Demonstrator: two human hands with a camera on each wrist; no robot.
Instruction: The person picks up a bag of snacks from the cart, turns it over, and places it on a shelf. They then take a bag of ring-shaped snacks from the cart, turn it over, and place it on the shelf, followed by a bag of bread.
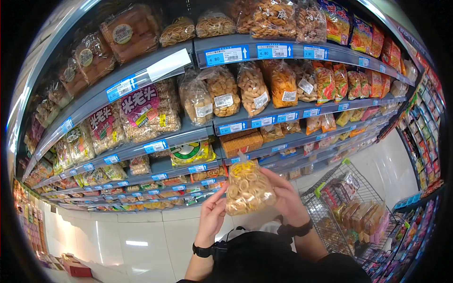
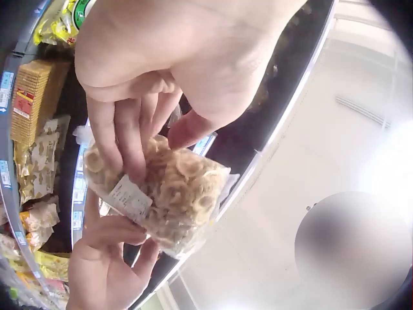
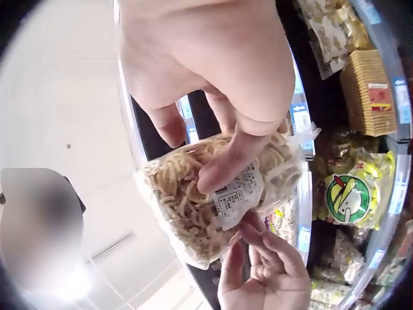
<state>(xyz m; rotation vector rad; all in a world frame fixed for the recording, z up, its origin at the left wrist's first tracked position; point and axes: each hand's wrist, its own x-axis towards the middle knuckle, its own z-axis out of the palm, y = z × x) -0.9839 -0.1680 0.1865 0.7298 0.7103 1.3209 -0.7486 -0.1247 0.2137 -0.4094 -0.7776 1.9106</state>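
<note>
A clear plastic bag of ring-shaped snacks (image 1: pixel 249 191) is held between both hands in front of the shelves, its gathered neck pointing up and away. My left hand (image 1: pixel 213 217) pinches the bag's left edge with curled fingers. At the opposite side, my right hand (image 1: pixel 290 203) grips it, most fingers hidden behind the bag in the head view. The right wrist view has a right-hand digit lying across the bag beside a white printed label (image 3: pixel 237 199). From the left wrist, the left fingers reach onto the bag (image 2: pixel 184 190) near that label.
Shelves with blue price tags (image 1: pixel 227 55) curve across the front, stocked with bagged snacks. Below the held bag's neck is a stack of square biscuits (image 1: pixel 240 141). A wire shopping cart (image 1: pixel 325 226) with packaged bread (image 1: pixel 363 217) stands at the right. Pale tiled floor (image 1: pixel 141 240) lies below.
</note>
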